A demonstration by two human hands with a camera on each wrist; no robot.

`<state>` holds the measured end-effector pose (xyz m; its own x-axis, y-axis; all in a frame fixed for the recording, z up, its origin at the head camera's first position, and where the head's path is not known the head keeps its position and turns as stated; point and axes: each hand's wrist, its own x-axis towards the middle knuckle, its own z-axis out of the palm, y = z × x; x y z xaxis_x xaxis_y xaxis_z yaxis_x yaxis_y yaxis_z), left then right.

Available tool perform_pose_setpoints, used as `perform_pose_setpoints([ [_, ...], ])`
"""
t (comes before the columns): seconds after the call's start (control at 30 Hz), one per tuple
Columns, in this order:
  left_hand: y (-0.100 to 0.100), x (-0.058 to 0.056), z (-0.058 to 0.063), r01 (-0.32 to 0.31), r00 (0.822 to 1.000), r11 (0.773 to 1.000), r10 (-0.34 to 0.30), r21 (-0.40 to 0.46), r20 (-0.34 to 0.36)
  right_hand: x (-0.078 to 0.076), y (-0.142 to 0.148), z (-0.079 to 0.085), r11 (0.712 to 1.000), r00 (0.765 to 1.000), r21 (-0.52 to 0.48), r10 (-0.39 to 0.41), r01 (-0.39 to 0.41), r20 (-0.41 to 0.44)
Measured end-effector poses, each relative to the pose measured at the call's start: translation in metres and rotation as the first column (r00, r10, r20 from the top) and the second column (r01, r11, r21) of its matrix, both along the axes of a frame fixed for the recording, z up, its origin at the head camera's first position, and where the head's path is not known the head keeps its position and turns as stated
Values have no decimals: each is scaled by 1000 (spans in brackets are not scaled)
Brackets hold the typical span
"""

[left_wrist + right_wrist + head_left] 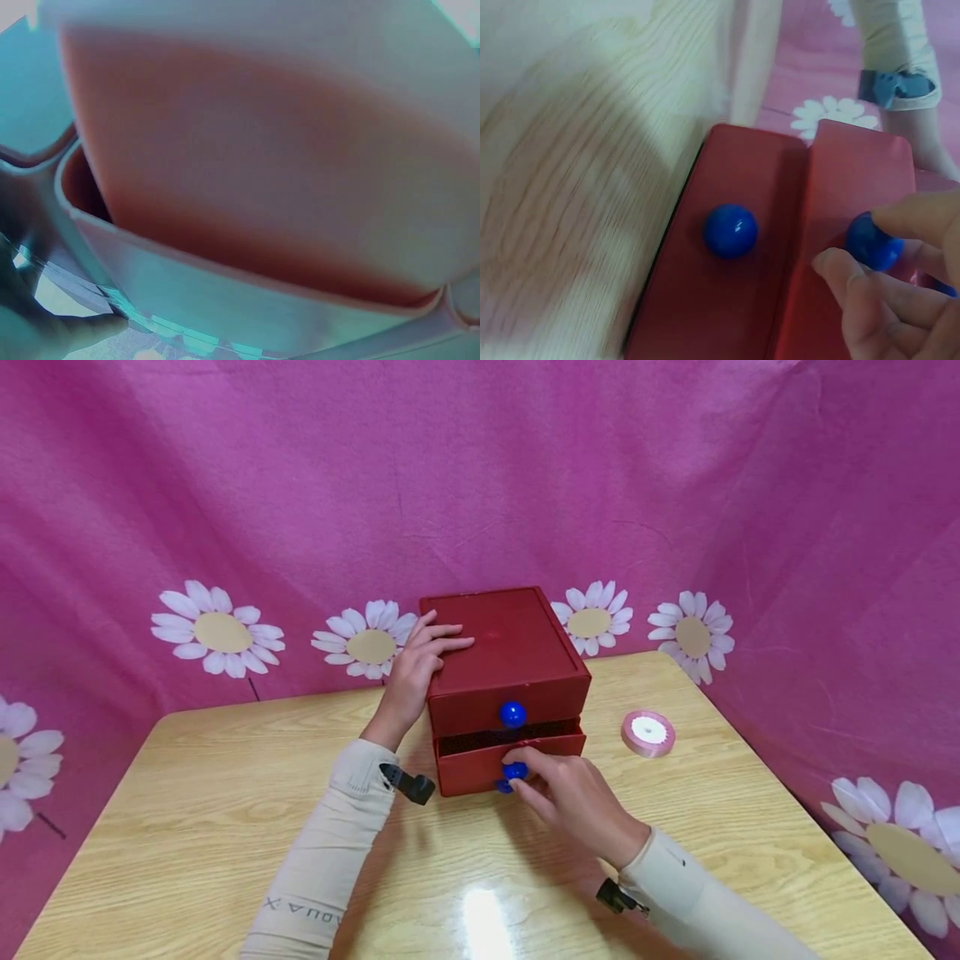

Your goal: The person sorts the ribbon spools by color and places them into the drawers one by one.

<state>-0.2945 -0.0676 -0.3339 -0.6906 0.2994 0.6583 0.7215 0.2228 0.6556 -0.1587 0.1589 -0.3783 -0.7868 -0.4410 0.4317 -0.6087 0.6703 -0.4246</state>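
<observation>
A red drawer box [491, 639] with blue round knobs stands at the back of the table. My left hand [416, 672] rests on its top at the left edge, fingers spread. The upper drawer's knob [513, 714] sits free above a dark gap, where the drawer below [472, 770] is pulled partly out. With thumb and fingers my right hand [577, 797] pinches this drawer's blue knob [874, 241]. Lower down, another blue knob [730, 231] shows on the bottom drawer [705, 307] in the right wrist view; the head view mostly hides it.
A pink ribbon spool [648, 732] with a white centre lies right of the box on the wooden table [247, 793]. Behind hangs a pink cloth [480, 468] printed with daisies, close to the box's back. Both wrists wear dark straps [407, 783].
</observation>
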Motion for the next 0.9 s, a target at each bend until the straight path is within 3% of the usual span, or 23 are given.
perform_pose_setpoints([
  [0.4, 0, -1, -2, -1, 1000, 1000, 0, 20, 12, -18, -3, -6, 999, 999, 18, -39, 39, -38],
  [0.73, 2, 0, -2, 16, 1000, 1000, -16, 22, 4, -24, -2, -9, 998, 993, 44, -38, 43, -115],
  [0.9, 1, 0, -1, 15, 1000, 999, -15, 35, 10, -25, -3, -10, 998, 994, 23, -50, 52, -96],
])
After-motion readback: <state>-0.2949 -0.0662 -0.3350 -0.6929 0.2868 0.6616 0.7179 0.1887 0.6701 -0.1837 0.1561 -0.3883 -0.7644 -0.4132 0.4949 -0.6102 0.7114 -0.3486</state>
